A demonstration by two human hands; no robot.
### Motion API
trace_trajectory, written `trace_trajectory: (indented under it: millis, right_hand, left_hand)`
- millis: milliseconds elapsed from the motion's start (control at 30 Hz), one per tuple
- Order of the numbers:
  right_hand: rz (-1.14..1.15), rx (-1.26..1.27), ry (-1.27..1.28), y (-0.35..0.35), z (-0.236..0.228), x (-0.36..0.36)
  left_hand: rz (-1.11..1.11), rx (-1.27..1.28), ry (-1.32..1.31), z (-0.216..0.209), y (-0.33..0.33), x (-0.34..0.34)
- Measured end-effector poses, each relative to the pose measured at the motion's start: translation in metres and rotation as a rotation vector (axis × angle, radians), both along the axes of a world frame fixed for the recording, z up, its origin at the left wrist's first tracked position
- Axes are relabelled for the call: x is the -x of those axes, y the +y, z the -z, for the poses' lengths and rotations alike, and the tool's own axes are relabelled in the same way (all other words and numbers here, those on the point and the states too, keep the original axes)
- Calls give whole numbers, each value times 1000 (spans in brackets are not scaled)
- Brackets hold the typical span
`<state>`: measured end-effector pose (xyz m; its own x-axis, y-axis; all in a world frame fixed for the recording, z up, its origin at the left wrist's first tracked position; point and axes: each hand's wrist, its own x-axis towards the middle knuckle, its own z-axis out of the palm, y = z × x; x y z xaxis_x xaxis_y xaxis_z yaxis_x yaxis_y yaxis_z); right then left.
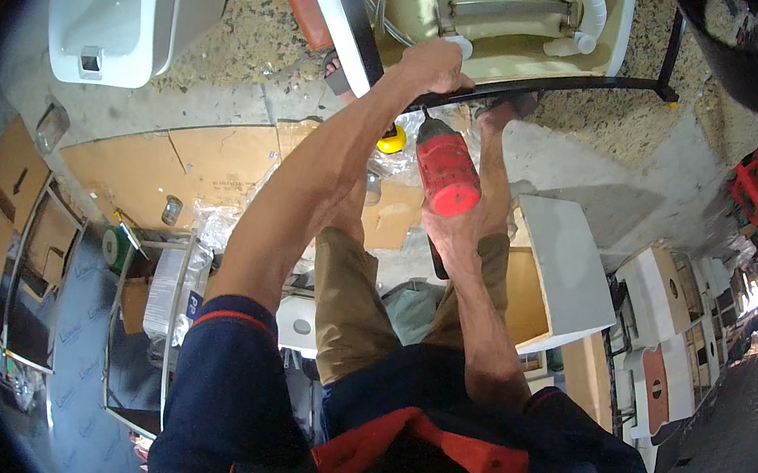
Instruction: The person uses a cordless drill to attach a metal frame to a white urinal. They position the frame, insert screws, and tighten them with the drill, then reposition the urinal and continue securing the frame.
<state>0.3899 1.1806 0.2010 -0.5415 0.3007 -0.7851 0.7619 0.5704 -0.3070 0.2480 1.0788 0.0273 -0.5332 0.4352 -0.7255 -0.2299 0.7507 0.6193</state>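
Observation:
In my right hand [455,237] is a red and black power drill [449,172], its fingers wrapped round the handle. The drill's nose points away from me, and its dark bit meets or nearly meets a black metal frame [556,88]. My left hand [432,65] is closed over that frame, left of the bit; its fingertips are partly hidden. Beyond the bar lies a tub-like shell [509,54] with its beige underside showing, a white bent pipe [592,19] and a metal brace on it. A yellow rounded object [392,139] sits below my left wrist.
A white basin or tub [107,9] stands at the far left. Flattened cardboard [211,163] and clear plastic cover the floor before me. A grey-white cabinet box [565,265] is close on my right, with a red plastic stool [753,191] farther off.

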Motion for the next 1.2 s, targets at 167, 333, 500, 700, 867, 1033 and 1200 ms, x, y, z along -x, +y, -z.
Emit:
trace_trajectory:
  millis: [167, 333, 500, 700, 867, 1033, 1200]
  right_hand:
    - [-4, -31, 56, -6, 0, -2]
    - [58, -7, 132, -19, -3, -3]
    - [4, 4, -42, -12, -17, -2]
    - [67, 137, 65, -7, -21, -7]
    - [173, 199, 260, -2, -10, -14]
    - [30, 169, 189, 16, -6, -26]
    - [180, 224, 88, 21, 9, -40]
  left_hand:
    - [-35, 62, -22, -1, 5, -5]
    - [-66, 46, -56, 3, 5, -9]
    - [-79, 40, 20, 6, 3, -15]
    - [-122, -111, 113, 9, -4, -18]
    - [-120, -115, 211, -2, -11, -11]
    - [-29, -61, 539, -33, -4, 6]
    - [53, 8, 564, -58, -22, 53]
